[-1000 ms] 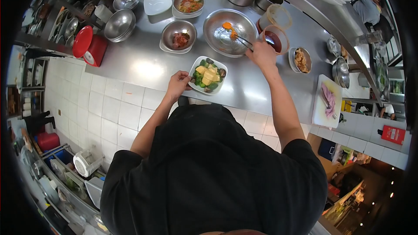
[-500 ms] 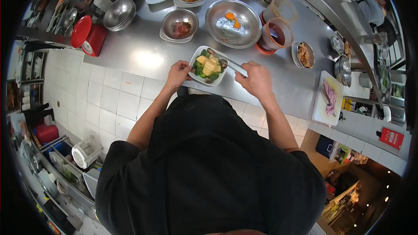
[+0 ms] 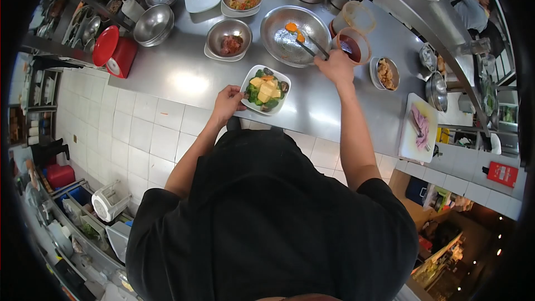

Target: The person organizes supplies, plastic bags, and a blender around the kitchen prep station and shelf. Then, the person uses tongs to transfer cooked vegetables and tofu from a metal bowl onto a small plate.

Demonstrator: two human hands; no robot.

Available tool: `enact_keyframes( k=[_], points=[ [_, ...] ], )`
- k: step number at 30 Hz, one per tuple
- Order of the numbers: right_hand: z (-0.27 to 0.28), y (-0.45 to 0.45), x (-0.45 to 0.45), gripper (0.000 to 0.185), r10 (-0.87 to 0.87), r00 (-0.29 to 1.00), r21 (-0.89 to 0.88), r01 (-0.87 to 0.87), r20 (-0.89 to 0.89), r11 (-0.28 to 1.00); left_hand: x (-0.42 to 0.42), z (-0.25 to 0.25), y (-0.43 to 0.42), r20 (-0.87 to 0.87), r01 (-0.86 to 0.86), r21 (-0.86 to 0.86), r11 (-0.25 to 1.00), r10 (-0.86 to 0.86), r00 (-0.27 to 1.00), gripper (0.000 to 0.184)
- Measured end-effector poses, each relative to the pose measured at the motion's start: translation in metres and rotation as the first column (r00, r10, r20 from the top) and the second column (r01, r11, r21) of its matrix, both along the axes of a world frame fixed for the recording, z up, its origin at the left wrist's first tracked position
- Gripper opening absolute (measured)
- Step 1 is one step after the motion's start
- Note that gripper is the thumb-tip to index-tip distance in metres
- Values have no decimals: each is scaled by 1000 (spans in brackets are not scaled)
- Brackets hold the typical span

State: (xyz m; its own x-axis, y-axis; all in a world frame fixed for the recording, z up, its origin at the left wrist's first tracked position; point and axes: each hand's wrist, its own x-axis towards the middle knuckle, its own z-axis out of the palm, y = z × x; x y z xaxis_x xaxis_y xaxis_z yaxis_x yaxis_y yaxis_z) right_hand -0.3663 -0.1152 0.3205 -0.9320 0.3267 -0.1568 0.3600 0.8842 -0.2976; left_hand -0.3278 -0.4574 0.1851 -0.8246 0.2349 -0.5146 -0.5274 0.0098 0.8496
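Observation:
My left hand (image 3: pixel 228 104) grips the left rim of a square white dish (image 3: pixel 271 113) at the counter's front edge. Broccoli, mushrooms and pale yellow chunks (image 3: pixel 267 90) fill the dish, with a bit of orange on top. My right hand (image 3: pixel 336 68) is closed around metal tongs (image 3: pixel 319 48), whose arms reach into a wide steel bowl (image 3: pixel 273 50). Orange slices (image 3: pixel 291 27) lie in that bowl, close to the tong tips. Whether the tips pinch a slice is too small to tell.
Behind the dish stand a steel bowl of raw-looking meat (image 3: pixel 231 44) and a bowl of chopped vegetables (image 3: pixel 243 1). A tub of dark red liquid (image 3: pixel 351 50) is beside my right hand. Farther right are a bowl of brown pieces (image 3: pixel 385 72) and a cutting board (image 3: pixel 411 142). A red scale (image 3: pixel 120 56) stands left.
My right hand has moved with the tongs from the white dish up to the wide steel bowl. A bit of orange now shows on the dish's food. My left hand stays at the rim.

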Motion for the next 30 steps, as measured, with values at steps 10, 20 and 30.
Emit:
enact_keyframes(
  k=[10,20,30],
  points=[
    [-25,-3,-18,52,-50,997,-25,51,54,998,4,-1,0,15,-8,11,1000,8,1000,28],
    [-26,-1,-37,52,-17,1000,26,17,5,1000,2,-1,0,9,0,5,1000,0,1000,26],
    [-8,3,-15,48,-14,999,-64,12,-35,998,5,2,-2,25,12,14,1000,-12,1000,28]
  ],
)
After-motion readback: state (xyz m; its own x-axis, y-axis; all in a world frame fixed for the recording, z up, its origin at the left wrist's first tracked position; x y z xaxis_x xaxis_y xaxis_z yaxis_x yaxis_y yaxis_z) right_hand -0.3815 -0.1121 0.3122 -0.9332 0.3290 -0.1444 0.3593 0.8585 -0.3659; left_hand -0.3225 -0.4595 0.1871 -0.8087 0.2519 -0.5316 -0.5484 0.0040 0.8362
